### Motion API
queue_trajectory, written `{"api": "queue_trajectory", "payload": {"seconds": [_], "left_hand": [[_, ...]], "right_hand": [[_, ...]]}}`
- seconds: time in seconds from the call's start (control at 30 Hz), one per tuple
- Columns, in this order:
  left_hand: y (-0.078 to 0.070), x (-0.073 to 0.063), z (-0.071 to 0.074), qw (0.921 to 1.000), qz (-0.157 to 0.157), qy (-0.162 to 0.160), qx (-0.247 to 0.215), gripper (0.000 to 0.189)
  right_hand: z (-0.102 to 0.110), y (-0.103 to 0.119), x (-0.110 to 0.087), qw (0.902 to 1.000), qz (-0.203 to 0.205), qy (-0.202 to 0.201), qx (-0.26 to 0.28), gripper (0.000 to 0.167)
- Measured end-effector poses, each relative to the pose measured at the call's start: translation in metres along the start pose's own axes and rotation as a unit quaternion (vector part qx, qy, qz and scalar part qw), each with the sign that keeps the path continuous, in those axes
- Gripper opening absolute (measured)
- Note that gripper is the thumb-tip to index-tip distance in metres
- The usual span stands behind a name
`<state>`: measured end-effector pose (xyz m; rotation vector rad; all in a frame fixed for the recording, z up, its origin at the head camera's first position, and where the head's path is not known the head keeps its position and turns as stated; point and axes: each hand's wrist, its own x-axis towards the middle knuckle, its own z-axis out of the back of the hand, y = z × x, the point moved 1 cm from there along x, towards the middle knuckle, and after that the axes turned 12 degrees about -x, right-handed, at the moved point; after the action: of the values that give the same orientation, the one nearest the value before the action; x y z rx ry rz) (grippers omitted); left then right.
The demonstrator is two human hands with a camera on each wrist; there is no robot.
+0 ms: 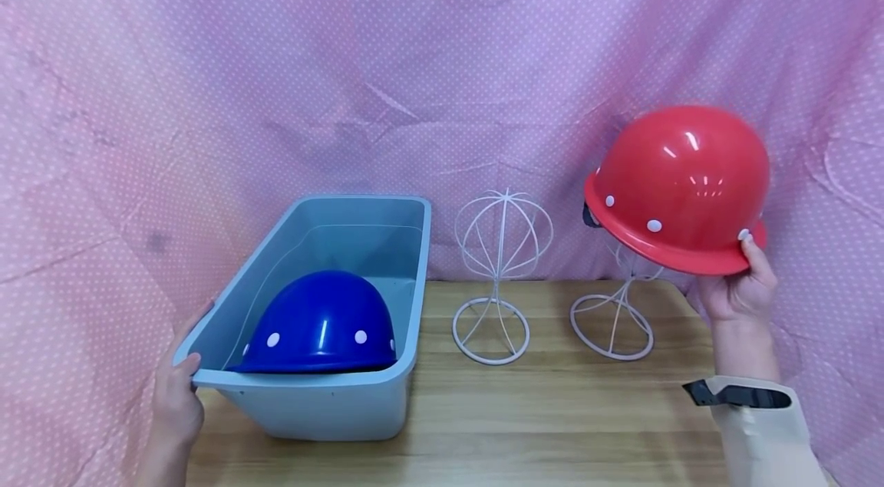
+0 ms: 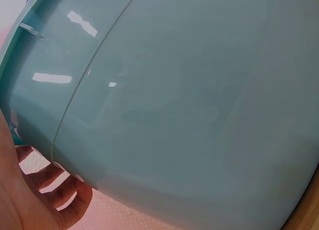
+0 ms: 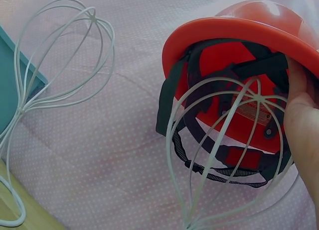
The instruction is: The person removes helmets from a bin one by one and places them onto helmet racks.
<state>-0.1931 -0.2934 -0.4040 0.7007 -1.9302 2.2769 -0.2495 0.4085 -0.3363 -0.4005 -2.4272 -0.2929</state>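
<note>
My right hand [image 1: 740, 293] grips a red hard hat [image 1: 691, 172] by its brim, thumb outside and fingers under the edge. The hat is tilted above the right-hand white wire stand [image 1: 615, 324]. In the right wrist view, black straps [image 3: 172, 98] hang inside the hat, and the stand's round wire top [image 3: 258, 97] overlaps its opening. My left hand [image 1: 178, 399] holds the near left corner of a blue-grey plastic bin [image 1: 345, 403], its fingers curled around the rim. Inside the bin sits a blue hard hat [image 1: 321, 322], dome up.
Another white wire stand [image 1: 499, 280], bare, stands between the bin and the right-hand stand. Everything rests on a wood-grain table [image 1: 552, 410]. A pink dotted cloth [image 1: 442, 50] hangs behind and along both sides.
</note>
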Motion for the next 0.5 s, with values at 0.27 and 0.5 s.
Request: {"api": "queue_trajectory", "payload": {"seconds": [0.27, 0.5], "left_hand": [[0.000, 0.001, -0.001, 0.9999, 0.010, -0.005, 0.002, 0.056], [0.002, 0.001, -0.001, 0.9998, 0.015, -0.010, -0.005, 0.056]], "right_hand": [[0.007, 0.001, -0.007, 0.9995, -0.018, 0.002, -0.025, 0.045], [0.011, 0.002, -0.013, 0.9980, -0.049, 0.008, -0.039, 0.046]]}}
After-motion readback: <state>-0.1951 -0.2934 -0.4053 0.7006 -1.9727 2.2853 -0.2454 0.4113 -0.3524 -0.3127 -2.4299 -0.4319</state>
